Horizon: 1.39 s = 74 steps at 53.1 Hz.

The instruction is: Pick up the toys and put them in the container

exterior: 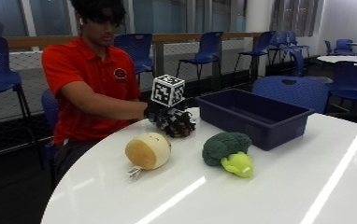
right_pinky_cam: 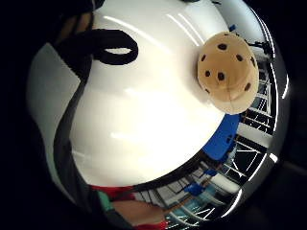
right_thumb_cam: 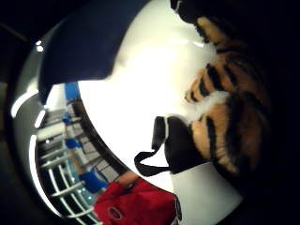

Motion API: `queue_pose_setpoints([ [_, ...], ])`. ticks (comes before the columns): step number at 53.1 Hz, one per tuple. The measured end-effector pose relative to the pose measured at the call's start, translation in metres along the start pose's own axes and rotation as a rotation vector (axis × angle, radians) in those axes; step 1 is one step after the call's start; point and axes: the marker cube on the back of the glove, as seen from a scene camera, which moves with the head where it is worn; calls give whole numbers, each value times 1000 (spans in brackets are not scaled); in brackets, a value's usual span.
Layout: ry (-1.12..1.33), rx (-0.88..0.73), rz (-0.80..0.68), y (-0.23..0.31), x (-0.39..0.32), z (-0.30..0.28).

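My gloved right hand (exterior: 161, 112) is over the white table (exterior: 240, 196), its fingers curled round a striped orange and black tiger plush (exterior: 176, 125). That plush fills the thumb side palm view (right_thumb_cam: 225, 122), close against the palm. A tan cookie-shaped plush (exterior: 147, 150) with dark spots (right_pinky_cam: 227, 72) lies on the table in front of the hand. A green broccoli plush (exterior: 228, 151) lies to its right. The dark blue container (exterior: 253, 116) stands just right of the hand, open-topped, and no toy shows inside it.
Blue chairs (exterior: 290, 91) stand behind the table and along the railing. The person in a red shirt (exterior: 85, 84) sits at the table's far left edge. The container's wall (right_thumb_cam: 89, 42) is close to the hand.
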Motion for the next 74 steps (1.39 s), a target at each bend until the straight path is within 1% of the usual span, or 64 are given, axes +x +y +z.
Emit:
queue_pose_setpoints([
  [14,8,24,42,1,-3,-3],
  [25,22,89,21,3,-7,-4],
  [32,-31,123,-17,1,-4,-5],
  [39,-104,105,-66,-4,2,-10],
  [50,-187,100,-63,-8,14,-25],
  [64,-149,186,-41,-26,18,-97],
  [74,-117,222,-36,-54,2,-149],
])
